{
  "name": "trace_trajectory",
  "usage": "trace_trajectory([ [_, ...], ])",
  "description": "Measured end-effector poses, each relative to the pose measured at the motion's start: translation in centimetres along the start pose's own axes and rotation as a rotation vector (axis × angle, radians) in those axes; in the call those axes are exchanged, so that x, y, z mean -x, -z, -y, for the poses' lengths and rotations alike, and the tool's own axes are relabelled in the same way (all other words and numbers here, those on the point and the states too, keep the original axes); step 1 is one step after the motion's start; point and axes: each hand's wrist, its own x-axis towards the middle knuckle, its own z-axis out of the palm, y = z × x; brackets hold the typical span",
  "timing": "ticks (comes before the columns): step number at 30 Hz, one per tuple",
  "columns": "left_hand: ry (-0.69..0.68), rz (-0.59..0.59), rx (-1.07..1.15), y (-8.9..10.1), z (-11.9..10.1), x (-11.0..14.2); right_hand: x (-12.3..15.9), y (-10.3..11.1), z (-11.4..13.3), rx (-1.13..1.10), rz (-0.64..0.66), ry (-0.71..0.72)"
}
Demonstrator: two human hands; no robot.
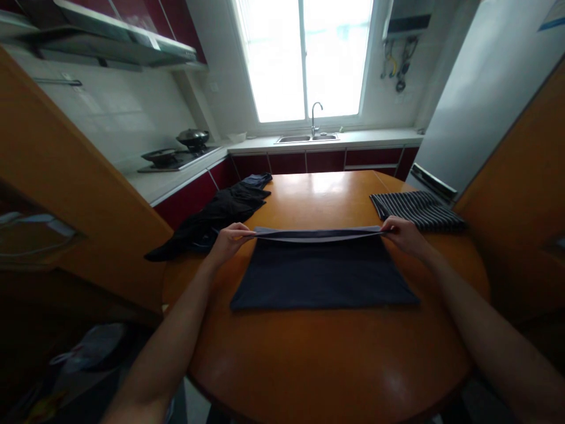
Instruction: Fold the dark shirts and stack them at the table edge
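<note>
A dark navy piece of cloth (324, 274), perhaps a garment, is spread on the wooden table in front of me. Its far edge shows a lighter grey band and is lifted a little. My left hand (232, 238) pinches the far left corner between thumb and fingers. At the far right corner, my right hand (401, 232) grips the same edge in a pinch. The edge runs nearly straight between both hands, sagging slightly in the middle. The near side of the cloth lies flat.
Dark crumpled clothes (220, 212) lie at the table's left edge. A folded black-and-white striped cloth (417, 210) is at the right. Beyond the round wooden table (326, 359) are a counter with a sink (295, 139), a stove with pans (193, 138), and a fridge (481, 88).
</note>
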Motion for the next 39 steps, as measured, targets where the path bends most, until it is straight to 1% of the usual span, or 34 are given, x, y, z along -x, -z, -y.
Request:
trace_trajectory([
  [4,-0.050,-0.019,-0.004,0.6,-1.2,2.1,3.4,0.4,1.5,-0.063,0.031,0.029],
  [7,-0.068,-0.025,0.011,1.0,-1.7,4.3,6.0,0.5,2.4,-0.094,0.030,0.028],
  [10,-0.047,-0.019,0.026,1.4,-2.4,6.7,8.1,0.6,3.1,-0.110,0.029,0.044],
  [13,-0.004,-0.026,0.019,1.7,-3.4,8.7,9.5,0.9,3.9,-0.107,0.011,0.051],
  [17,0.038,0.007,0.003,1.9,-4.6,10.6,10.8,1.1,4.7,-0.097,0.006,0.048],
  [19,0.049,0.030,-0.001,2.0,-4.9,11.4,11.4,1.2,4.9,-0.089,0.020,0.056],
  [23,0.039,0.028,0.020,2.0,-5.3,12.6,12.5,1.5,5.1,-0.050,0.063,0.087],
  [29,0.000,0.048,0.072,2.0,-5.8,13.7,13.8,2.0,5.2,0.043,0.120,0.178],
  [36,-0.039,0.090,0.071,2.1,-5.5,14.6,14.6,2.4,5.4,0.100,0.154,0.194],
  [39,-0.069,0.127,0.047,2.2,-5.3,14.9,14.7,2.5,5.7,0.124,0.162,0.197],
])
